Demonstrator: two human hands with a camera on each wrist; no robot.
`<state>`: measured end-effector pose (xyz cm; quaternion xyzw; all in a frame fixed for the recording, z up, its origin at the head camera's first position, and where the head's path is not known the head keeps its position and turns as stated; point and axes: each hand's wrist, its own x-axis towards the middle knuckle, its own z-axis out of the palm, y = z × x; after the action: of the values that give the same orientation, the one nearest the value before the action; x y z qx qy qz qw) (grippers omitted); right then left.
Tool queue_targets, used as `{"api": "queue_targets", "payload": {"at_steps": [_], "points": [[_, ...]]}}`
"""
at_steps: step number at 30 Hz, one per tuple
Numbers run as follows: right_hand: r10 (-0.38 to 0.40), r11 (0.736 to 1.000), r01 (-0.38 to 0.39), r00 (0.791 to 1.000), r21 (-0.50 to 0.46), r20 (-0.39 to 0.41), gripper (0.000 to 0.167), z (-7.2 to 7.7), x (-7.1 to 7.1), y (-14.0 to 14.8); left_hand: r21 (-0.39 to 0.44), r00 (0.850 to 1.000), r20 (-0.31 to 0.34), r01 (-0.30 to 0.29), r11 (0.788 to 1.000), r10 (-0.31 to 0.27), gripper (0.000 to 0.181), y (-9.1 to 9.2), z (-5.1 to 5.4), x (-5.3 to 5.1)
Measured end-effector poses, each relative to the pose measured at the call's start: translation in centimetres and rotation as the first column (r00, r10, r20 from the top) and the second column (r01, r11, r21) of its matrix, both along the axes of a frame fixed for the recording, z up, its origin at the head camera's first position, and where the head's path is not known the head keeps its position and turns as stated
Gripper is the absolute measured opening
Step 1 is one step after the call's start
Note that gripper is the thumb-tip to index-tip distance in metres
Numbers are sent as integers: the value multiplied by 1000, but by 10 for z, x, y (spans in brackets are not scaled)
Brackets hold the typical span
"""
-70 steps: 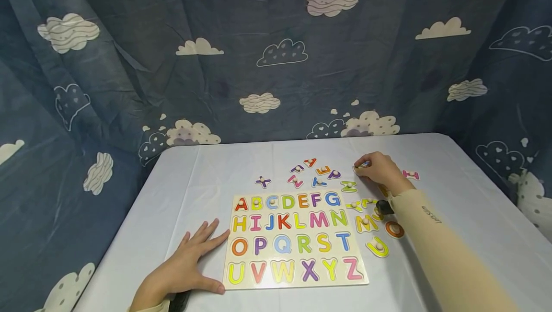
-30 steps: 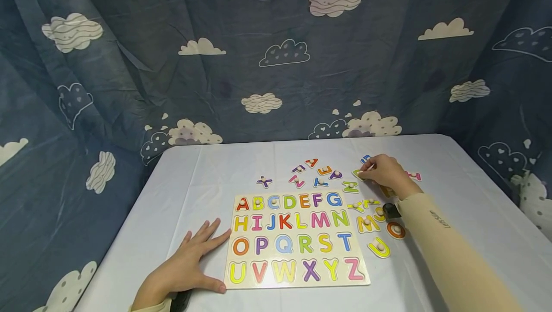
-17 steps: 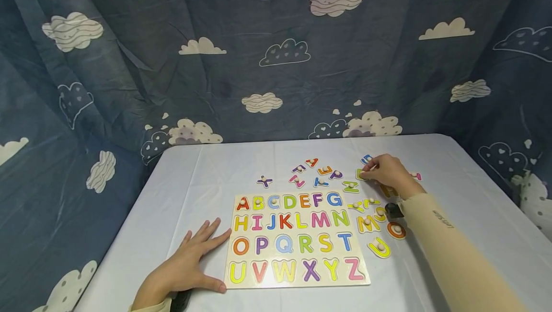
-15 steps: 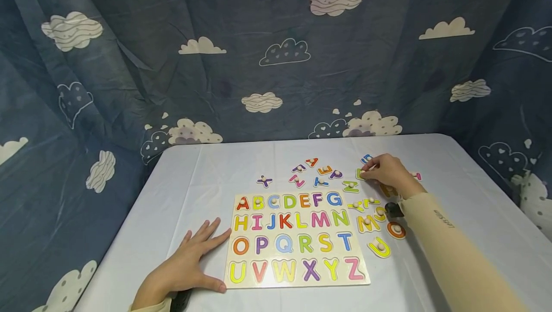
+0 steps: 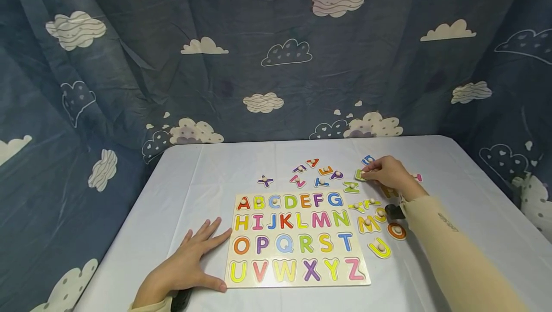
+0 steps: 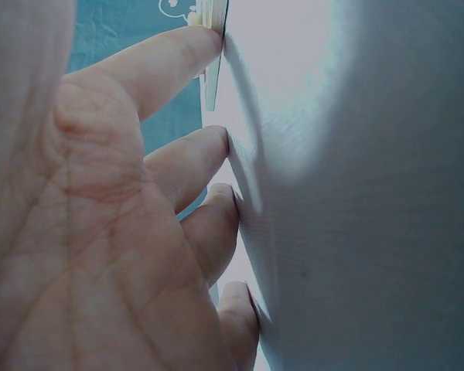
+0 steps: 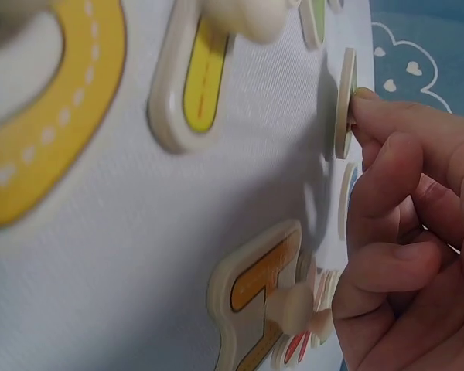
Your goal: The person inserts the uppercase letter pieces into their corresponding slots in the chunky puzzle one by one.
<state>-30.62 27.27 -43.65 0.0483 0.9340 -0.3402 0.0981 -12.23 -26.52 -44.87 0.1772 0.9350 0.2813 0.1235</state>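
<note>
The wooden alphabet puzzle board [image 5: 297,255] lies flat on the table. My left hand [image 5: 185,260] rests at its left side with fingers spread; index fingertip and thumb touch the board's edge, and the left wrist view shows other fingertips on the cloth. Beyond the board's far right corner, my right hand [image 5: 390,174] pinches a green letter piece [image 5: 359,175] between thumb and fingers. That letter piece [image 7: 345,104] is seen edge-on in the right wrist view, so its shape is partly hidden. Just behind it lies a blue letter piece [image 5: 368,159].
Knobbed letter pieces lie loose behind and right of the board, among them a purple X [image 5: 265,180], a yellow M [image 5: 367,224], an orange O [image 5: 396,231] and a yellow U [image 5: 380,248]. Knobbed A, B and C pieces sit in the board's top row.
My right hand has moved slightly right and nearer, uncovering the blue piece. The green piece has turned a little in its fingers. My left hand stays at the board's edge.
</note>
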Motion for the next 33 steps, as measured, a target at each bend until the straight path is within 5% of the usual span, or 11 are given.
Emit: {"api": "queue_targets", "payload": {"at_steps": [33], "points": [[137, 986, -144, 987, -89, -81, 28, 9, 29, -68, -6, 1000, 6, -12, 1000, 12, 123, 1, -1, 0]]}}
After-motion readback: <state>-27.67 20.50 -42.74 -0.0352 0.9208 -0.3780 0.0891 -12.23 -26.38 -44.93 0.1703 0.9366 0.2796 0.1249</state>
